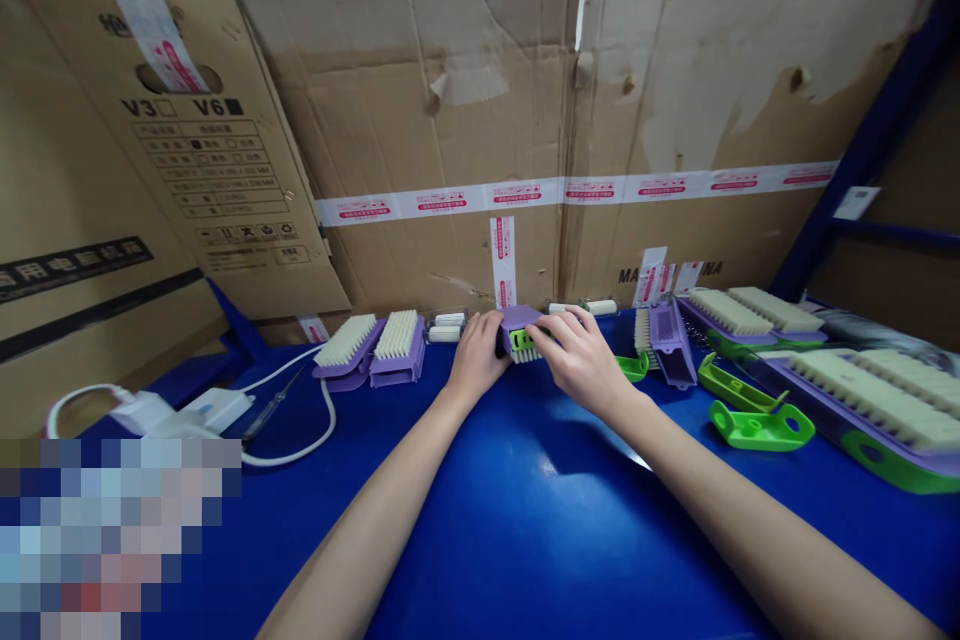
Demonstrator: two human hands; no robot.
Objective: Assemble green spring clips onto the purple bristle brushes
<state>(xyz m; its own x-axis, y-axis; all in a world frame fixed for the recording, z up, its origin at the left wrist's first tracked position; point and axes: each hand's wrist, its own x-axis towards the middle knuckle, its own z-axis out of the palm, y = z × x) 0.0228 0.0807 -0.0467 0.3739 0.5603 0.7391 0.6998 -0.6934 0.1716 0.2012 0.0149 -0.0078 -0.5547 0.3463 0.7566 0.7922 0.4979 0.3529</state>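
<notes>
Between my hands is a purple brush (517, 319) with pale bristles pointing down and a bright green part (520, 340) at its near end. My left hand (478, 350) closes round the brush's left side. With fingers bent, my right hand (577, 355) grips its right side and touches the green part. Just behind, white rollers (448, 327) lie at the left and more white rollers (600, 307) at the right. Beside my right hand a green piece (634, 367) lies partly hidden. The fingertips on the far side of the brush cannot be seen.
Two purple brushes (397, 348) lie bristles up at left, near a white power strip (217, 410), cable and screwdriver (274, 405). At right are green shells (761, 427), an upended purple brush (671, 345) and larger brushes (885, 400). Cardboard (450, 120) walls the blue table's back.
</notes>
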